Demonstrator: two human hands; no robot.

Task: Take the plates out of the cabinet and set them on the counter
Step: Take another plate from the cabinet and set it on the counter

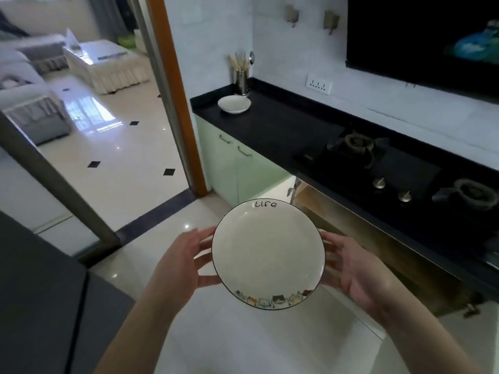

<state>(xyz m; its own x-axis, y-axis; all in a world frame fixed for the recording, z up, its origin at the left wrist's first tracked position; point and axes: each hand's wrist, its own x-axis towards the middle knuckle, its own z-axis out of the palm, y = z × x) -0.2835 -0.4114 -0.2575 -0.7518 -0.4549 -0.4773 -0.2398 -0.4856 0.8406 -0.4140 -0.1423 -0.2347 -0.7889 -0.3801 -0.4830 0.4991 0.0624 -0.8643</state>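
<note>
Now both hands hold the "Life" plate [268,253] level between them, left grip [186,259] and right grip [353,268] clamped on opposite rims, with the black worktop [283,125] and its white plate [234,103] well beyond.

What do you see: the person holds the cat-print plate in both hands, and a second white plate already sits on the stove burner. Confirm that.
Not quite. The head view shows the second white plate on the black counter beside the utensil holder, not on a burner. Both hands, left and right, hold the cat-print plate.
</note>
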